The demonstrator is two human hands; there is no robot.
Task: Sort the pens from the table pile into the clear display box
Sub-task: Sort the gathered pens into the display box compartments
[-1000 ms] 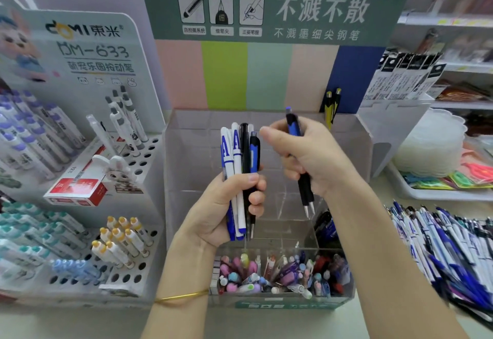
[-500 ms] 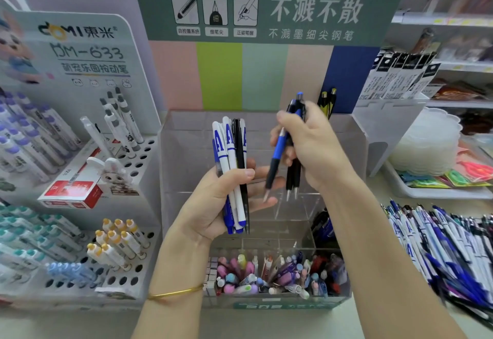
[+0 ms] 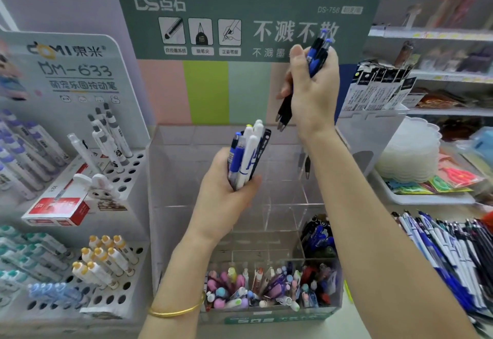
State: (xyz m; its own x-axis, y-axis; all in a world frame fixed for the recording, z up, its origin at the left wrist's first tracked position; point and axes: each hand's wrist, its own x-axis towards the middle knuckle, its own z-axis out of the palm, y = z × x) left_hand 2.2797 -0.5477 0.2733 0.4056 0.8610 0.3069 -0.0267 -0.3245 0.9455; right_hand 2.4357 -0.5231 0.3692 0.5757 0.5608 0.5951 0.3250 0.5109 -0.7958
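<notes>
My left hand (image 3: 224, 194) grips a bunch of white, blue and black pens (image 3: 246, 154), upright, over the middle of the clear display box (image 3: 173, 168). My right hand (image 3: 312, 90) is raised above the box's back right part and grips a few blue-and-black pens (image 3: 317, 55), tips pointing down. The pile of pens (image 3: 448, 253) lies on the table at the right. A right compartment of the box holds some blue and dark pens (image 3: 318, 237). Two pens (image 3: 305, 165) stand at the box's back right, behind my right forearm.
The box's front row holds several pastel and coloured pens (image 3: 261, 285). A white display stand (image 3: 106, 178) with holes and pens stands at the left. A red-and-white box (image 3: 58, 208) lies on it. A white tray (image 3: 416, 197) with packets sits at the right.
My right hand has risen up and to the right with its pens, well above the box. My left hand has tilted its bunch and stays over the box.
</notes>
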